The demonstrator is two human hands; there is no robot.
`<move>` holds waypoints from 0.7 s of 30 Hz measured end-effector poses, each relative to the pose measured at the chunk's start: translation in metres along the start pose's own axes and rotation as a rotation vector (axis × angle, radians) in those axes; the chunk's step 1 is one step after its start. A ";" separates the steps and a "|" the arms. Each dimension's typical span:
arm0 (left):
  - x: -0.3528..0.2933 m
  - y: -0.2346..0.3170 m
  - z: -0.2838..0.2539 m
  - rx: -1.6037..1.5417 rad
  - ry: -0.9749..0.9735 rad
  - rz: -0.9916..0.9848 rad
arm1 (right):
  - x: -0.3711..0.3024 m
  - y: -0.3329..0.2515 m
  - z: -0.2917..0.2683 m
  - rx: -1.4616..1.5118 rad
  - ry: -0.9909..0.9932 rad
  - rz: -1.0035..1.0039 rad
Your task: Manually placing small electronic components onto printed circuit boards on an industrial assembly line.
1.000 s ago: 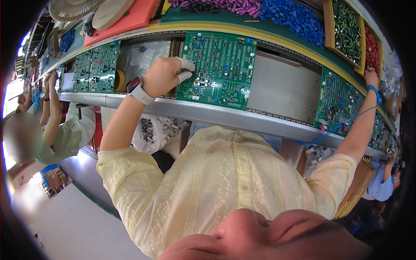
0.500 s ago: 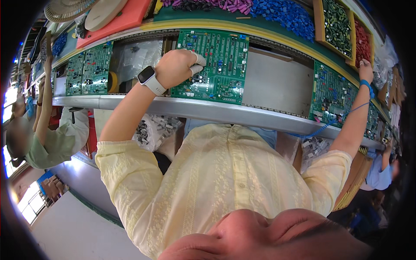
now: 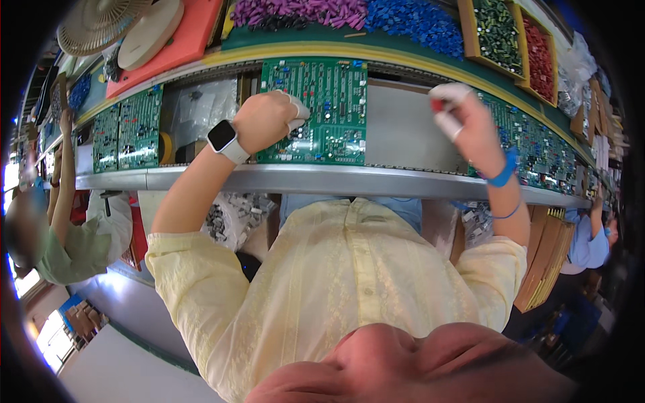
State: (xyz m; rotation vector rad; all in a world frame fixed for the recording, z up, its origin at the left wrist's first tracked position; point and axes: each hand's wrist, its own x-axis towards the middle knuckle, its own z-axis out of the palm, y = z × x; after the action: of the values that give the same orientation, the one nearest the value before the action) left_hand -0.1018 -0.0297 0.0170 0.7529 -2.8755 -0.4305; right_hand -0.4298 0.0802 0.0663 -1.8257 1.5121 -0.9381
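Observation:
A green circuit board (image 3: 346, 94) full of small parts lies on the rail line in front of me. My left hand (image 3: 267, 119), with white finger covers and a watch on the wrist, rests over its left part. Its fingers are pinched together; whatever is between them is hidden. My right hand (image 3: 474, 127), also in white finger covers, is raised over the grey gap right of the board. Thumb and forefinger close on a small red component (image 3: 438, 105). Around that wrist is a blue strap (image 3: 502, 168).
Beyond the line lie purple parts (image 3: 302, 12) and blue parts (image 3: 413, 27), with boxes of green parts (image 3: 498, 33) and red parts (image 3: 537, 57) at the right. More boards (image 3: 138, 127) sit left and right along the metal rail (image 3: 295, 178). A co-worker (image 3: 74, 235) is at the left.
My right hand has moved left from the box of red parts to beside the board, now with a red component. My left hand stays over the board. The whole view has shifted slightly.

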 end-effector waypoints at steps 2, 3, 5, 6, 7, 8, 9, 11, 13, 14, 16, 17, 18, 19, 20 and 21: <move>0.008 0.003 -0.012 -0.106 0.074 0.028 | -0.008 -0.016 0.021 0.007 -0.058 -0.045; 0.023 0.003 -0.020 -0.160 0.135 0.069 | -0.011 -0.019 0.026 -0.021 -0.088 -0.046; 0.059 0.005 -0.032 -0.057 0.150 -0.005 | -0.014 -0.022 0.038 -0.052 -0.123 -0.048; 0.081 0.001 -0.032 -0.007 0.197 -0.012 | -0.017 -0.021 0.042 -0.066 -0.103 -0.094; 0.102 -0.010 -0.027 0.029 0.246 -0.024 | -0.016 -0.020 0.046 -0.084 -0.095 -0.133; 0.120 -0.017 -0.027 0.070 0.216 -0.067 | -0.014 -0.020 0.049 -0.088 -0.095 -0.128; 0.133 -0.034 -0.013 0.126 0.331 -0.063 | -0.011 -0.021 0.052 -0.136 -0.095 -0.188; 0.155 -0.048 -0.006 0.136 0.283 -0.122 | -0.006 -0.021 0.059 -0.178 -0.104 -0.240; 0.168 -0.047 0.007 0.223 0.226 -0.193 | -0.003 -0.020 0.063 -0.209 -0.079 -0.291; 0.176 -0.035 0.005 0.291 0.211 -0.203 | -0.003 -0.020 0.064 -0.208 -0.089 -0.268; 0.186 -0.029 0.001 0.126 0.217 -0.275 | -0.001 -0.022 0.065 -0.214 -0.092 -0.274; 0.184 -0.028 -0.001 0.143 0.209 -0.289 | -0.001 -0.023 0.069 -0.202 -0.111 -0.254; 0.181 -0.027 -0.003 0.160 0.202 -0.301 | -0.001 -0.023 0.073 -0.192 -0.101 -0.292; 0.178 -0.026 -0.007 0.094 0.214 -0.273 | 0.002 -0.022 0.076 -0.192 -0.082 -0.337; 0.176 -0.028 -0.003 0.084 0.210 -0.274 | 0.001 -0.021 0.079 -0.192 -0.088 -0.329; 0.174 -0.029 -0.001 0.064 0.215 -0.257 | 0.000 -0.021 0.082 -0.238 -0.117 -0.349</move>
State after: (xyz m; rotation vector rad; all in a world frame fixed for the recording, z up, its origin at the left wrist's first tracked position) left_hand -0.2388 -0.1406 0.0191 1.1129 -2.6127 -0.2669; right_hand -0.3509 0.0843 0.0350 -2.3268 1.3014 -0.8139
